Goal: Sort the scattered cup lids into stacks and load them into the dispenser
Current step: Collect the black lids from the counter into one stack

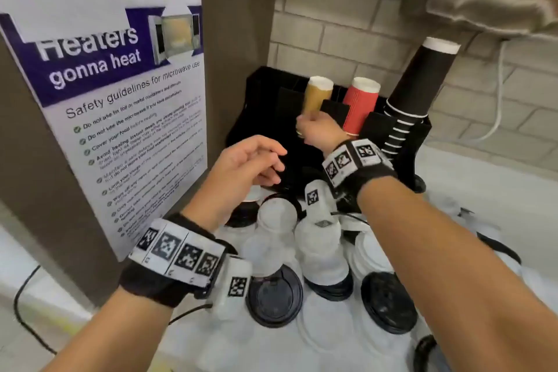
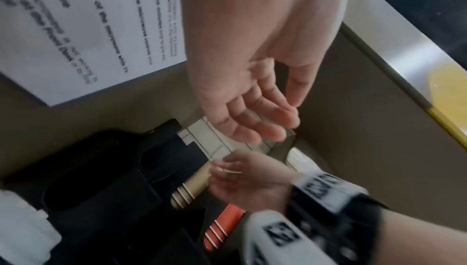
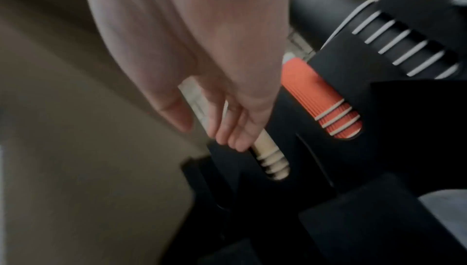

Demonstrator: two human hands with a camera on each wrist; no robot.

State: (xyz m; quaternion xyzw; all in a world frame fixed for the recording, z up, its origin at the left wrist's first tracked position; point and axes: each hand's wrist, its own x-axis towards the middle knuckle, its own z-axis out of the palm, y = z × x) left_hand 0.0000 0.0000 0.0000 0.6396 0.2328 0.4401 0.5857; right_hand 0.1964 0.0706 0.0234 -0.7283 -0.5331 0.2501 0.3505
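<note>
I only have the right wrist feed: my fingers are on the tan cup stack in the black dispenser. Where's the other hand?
Observer: The left hand hovers in front of the dispenser, fingers loosely curled, holding nothing.
Operator: And the lids? I see none here.
Observer: White lids and black lids lie scattered and partly stacked on the counter below both wrists.
Operator: How tall is the black cup stack beside the red one?
Observer: The black cup stack leans right and rises well above the red cup stack and the tan cup stack that the right hand grips.
</note>
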